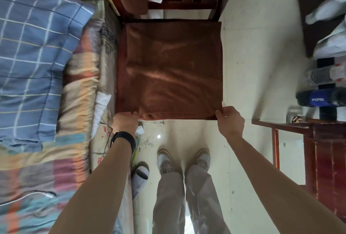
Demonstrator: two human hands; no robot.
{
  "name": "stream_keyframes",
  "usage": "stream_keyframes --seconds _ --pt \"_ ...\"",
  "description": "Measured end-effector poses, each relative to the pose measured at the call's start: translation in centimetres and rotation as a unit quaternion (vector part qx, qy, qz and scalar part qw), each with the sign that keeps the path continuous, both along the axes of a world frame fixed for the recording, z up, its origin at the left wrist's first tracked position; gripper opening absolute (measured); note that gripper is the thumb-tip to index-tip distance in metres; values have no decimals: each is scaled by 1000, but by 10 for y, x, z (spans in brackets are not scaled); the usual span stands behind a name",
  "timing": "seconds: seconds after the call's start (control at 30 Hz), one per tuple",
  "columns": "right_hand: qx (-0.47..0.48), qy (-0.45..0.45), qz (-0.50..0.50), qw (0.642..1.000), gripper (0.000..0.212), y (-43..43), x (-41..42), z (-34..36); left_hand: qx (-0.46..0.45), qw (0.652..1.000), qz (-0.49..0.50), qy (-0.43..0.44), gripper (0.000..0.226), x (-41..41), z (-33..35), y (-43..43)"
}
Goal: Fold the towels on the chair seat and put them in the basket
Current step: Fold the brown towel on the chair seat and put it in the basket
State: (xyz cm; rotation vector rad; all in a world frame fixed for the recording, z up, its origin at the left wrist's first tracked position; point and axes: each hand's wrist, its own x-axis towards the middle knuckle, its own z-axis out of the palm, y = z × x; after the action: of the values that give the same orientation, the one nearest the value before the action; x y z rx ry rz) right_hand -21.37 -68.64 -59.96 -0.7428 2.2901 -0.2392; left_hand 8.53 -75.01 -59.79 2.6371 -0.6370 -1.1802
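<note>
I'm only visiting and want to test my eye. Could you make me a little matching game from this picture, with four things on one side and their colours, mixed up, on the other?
Things:
1. towel
2. pillow
3. wristband
4. bottle

Colours:
A. black
B. plain brown
C. dark, with a blue label and white letters
D. blue with pale checks

Pairs: 1-B, 2-D, 3-A, 4-C

Bed (80, 76) left of chair (187, 3), floor (252, 56) right
</note>
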Motion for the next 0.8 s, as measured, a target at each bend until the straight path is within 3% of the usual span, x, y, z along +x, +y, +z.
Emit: stream_keyframes --seconds 0.2,0.43,0.63,0.8 --pt "-53 -54 -53 996 16 -5 3 -4 -16 1000 -4 -19 10 -3 1 4" --pt "-80 -162 -202 963 10 -2 -17 18 7 983 97 154 10 4 29 -4" --pt "-30 -216 -199 955 10 -10 -33 41 10 982 87 165 6 6 69 -15" --pt "-34 -325 -312 892 4 -21 -38 34 -8 987 75 140 4 3 53 -13"
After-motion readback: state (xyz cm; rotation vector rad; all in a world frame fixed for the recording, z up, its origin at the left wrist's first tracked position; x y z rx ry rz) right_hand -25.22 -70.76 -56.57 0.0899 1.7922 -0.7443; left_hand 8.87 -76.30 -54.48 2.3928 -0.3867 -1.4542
